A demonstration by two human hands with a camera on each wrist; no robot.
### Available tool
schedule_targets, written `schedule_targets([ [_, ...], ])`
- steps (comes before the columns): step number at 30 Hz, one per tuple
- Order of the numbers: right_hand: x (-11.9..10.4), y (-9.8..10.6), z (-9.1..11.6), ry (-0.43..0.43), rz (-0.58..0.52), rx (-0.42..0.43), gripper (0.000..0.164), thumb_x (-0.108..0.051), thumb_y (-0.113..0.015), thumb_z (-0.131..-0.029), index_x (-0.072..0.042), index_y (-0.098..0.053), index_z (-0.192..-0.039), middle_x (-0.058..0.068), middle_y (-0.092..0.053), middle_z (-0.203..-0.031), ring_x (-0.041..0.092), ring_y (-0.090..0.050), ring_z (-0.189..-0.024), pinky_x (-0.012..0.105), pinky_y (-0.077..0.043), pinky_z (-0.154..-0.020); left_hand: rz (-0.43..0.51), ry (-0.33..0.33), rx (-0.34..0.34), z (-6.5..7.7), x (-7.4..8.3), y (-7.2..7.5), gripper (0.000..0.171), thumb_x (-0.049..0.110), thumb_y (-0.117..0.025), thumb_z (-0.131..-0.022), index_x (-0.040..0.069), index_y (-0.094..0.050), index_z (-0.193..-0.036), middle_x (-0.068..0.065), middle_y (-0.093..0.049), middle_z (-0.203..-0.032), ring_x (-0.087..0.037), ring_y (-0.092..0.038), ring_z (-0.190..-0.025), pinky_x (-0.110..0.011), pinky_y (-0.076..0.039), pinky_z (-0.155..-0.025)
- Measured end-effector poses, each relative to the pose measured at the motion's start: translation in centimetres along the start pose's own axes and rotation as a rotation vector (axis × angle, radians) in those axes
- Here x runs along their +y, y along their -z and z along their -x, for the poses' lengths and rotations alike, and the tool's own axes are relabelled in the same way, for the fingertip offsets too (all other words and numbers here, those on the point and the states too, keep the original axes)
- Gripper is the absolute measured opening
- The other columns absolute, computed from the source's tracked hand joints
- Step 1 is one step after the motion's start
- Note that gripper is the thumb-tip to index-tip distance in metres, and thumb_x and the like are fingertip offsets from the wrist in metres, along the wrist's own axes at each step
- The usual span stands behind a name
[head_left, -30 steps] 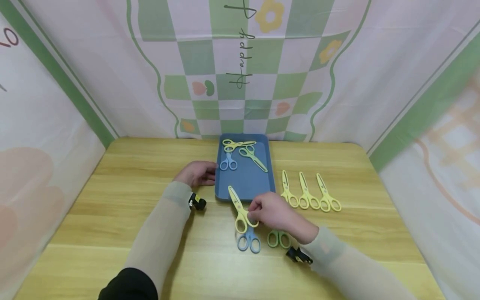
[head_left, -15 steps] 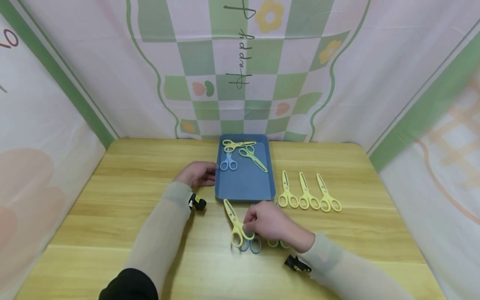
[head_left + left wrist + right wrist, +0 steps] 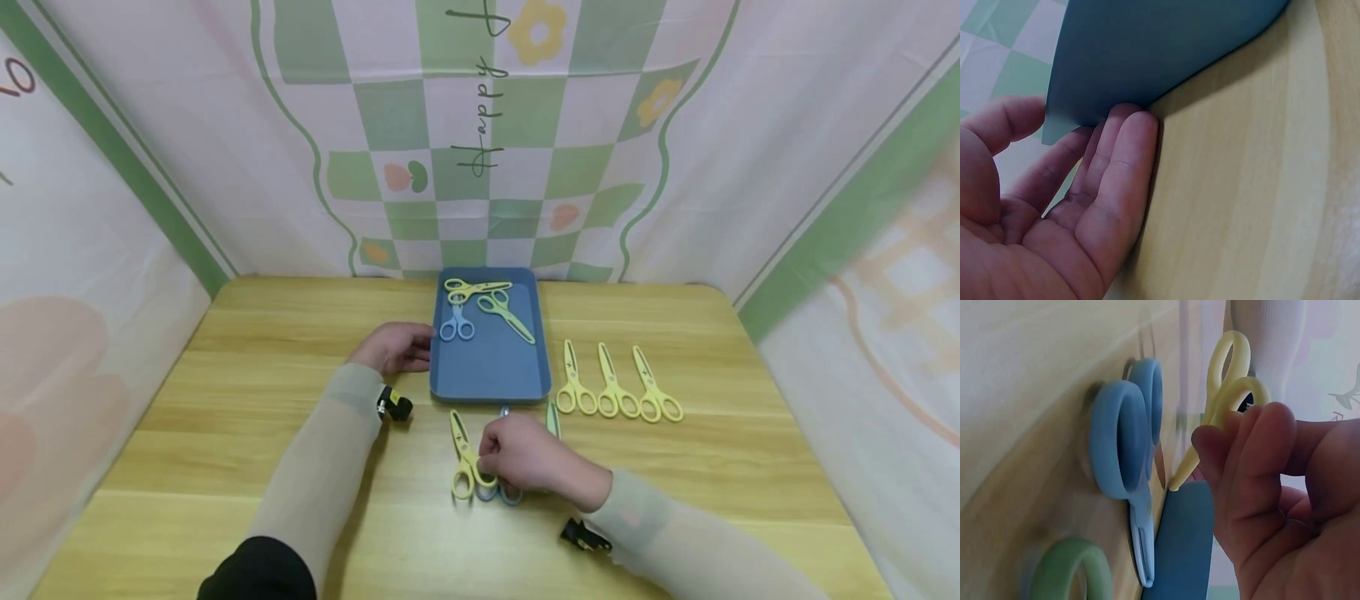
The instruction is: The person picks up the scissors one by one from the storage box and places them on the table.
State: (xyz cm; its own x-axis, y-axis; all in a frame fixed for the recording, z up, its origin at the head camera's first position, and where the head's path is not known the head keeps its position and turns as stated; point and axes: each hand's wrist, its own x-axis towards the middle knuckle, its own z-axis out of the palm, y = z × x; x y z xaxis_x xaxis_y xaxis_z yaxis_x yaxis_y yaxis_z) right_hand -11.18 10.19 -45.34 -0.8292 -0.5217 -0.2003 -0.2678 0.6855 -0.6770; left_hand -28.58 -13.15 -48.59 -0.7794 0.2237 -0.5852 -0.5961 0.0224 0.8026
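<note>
My right hand [image 3: 528, 454] pinches yellow scissors [image 3: 462, 450] by a handle loop, in front of the tray. In the right wrist view these yellow scissors [image 3: 1235, 369] stand tilted, handles raised and tip low. Blue scissors [image 3: 1110, 444] lie on the table under my right hand, mostly hidden in the head view. Green scissors [image 3: 553, 418] lie beside them, their handles covered by the hand. My left hand [image 3: 396, 346] rests at the left side of the blue tray [image 3: 491, 379], its nearly straight fingers against the outer wall and the thumb at the rim in the left wrist view.
Inside the tray, at its far end, lie yellow scissors [image 3: 476, 289], blue scissors [image 3: 457, 323] and green scissors [image 3: 507, 317]. Three yellow scissors stand in a row right of the tray, the middle scissors [image 3: 617, 387] among them. A patterned cloth [image 3: 450, 167] hangs behind the wooden table [image 3: 300, 333].
My right hand has drawn the yellow scissors toward the near side and slightly left, away from the tray's front edge, turning them more upright in the head view. The left hand stays put.
</note>
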Motion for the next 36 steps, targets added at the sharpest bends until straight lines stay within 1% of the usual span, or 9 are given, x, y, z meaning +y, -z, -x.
schedule_targets([
  [3,-0.2,-0.3,-0.1,0.007,0.001,0.001,0.018,-0.009,-0.071,-0.088,-0.015,-0.062,-0.074,-0.007,-0.056,-0.053,0.009,-0.056,-0.044,0.029,-0.050,-0.051,0.004,0.000,0.002,0.0,0.0,0.0,0.030,0.014,-0.062,-0.097,-0.004,-0.060,-0.121,-0.018,-0.066,-0.111,-0.026,-0.067,-0.090,-0.039,-0.059,-0.083],
  [7,-0.5,-0.6,-0.3,0.021,0.031,0.008,0.018,-0.009,-0.072,-0.088,-0.015,-0.062,-0.074,-0.008,-0.055,-0.054,0.008,-0.055,-0.045,0.028,-0.050,-0.055,0.011,0.001,0.005,0.0,0.0,0.0,0.031,0.013,-0.062,-0.097,-0.005,-0.060,-0.121,-0.019,-0.066,-0.111,-0.026,-0.067,-0.090,-0.039,-0.059,-0.083],
  [10,-0.7,-0.9,-0.5,0.002,0.031,0.002,0.018,-0.010,-0.072,-0.087,-0.015,-0.062,-0.074,-0.008,-0.056,-0.054,0.008,-0.056,-0.047,0.027,-0.050,-0.055,0.017,0.001,0.003,-0.1,0.0,0.0,0.031,0.013,-0.062,-0.097,-0.005,-0.060,-0.121,-0.019,-0.066,-0.111,-0.027,-0.067,-0.090,-0.039,-0.059,-0.083],
  [14,-1.0,-1.3,-0.8,-0.036,-0.009,-0.019,0.019,-0.009,-0.072,-0.087,-0.015,-0.060,-0.074,-0.006,-0.057,-0.054,0.010,-0.057,-0.048,0.027,-0.049,-0.050,0.022,-0.001,0.003,-0.1,0.0,0.0,0.031,0.012,-0.062,-0.096,-0.006,-0.059,-0.121,-0.019,-0.066,-0.111,-0.027,-0.067,-0.090,-0.039,-0.059,-0.083],
  [18,-1.3,-1.6,-0.8,-0.045,-0.020,-0.026,0.019,-0.008,-0.073,-0.087,-0.014,-0.060,-0.074,-0.006,-0.058,-0.054,0.010,-0.058,-0.048,0.027,-0.049,-0.050,0.025,-0.003,0.000,-0.1,0.0,0.0,0.031,0.012,-0.063,-0.096,-0.006,-0.059,-0.121,-0.019,-0.066,-0.111,-0.027,-0.068,-0.090,-0.040,-0.059,-0.083],
  [24,-1.7,-1.9,-0.9,-0.038,0.004,-0.033,0.017,-0.010,-0.074,-0.087,-0.014,-0.061,-0.075,-0.007,-0.058,-0.056,0.010,-0.057,-0.051,0.027,-0.049,-0.055,0.026,-0.006,-0.008,-0.1,-0.1,0.1,0.031,0.012,-0.063,-0.096,-0.006,-0.059,-0.121,-0.020,-0.066,-0.111,-0.027,-0.068,-0.090,-0.040,-0.059,-0.083],
  [36,-1.6,-2.2,-1.2,-0.032,0.063,-0.047,0.018,-0.012,-0.074,-0.086,-0.016,-0.060,-0.074,-0.008,-0.056,-0.055,0.008,-0.054,-0.051,0.026,-0.047,-0.055,0.012,-0.010,-0.007,0.0,-0.1,0.2,0.032,0.014,-0.063,-0.097,-0.004,-0.060,-0.123,-0.020,-0.066,-0.114,-0.028,-0.067,-0.095,-0.040,-0.059,-0.083],
])
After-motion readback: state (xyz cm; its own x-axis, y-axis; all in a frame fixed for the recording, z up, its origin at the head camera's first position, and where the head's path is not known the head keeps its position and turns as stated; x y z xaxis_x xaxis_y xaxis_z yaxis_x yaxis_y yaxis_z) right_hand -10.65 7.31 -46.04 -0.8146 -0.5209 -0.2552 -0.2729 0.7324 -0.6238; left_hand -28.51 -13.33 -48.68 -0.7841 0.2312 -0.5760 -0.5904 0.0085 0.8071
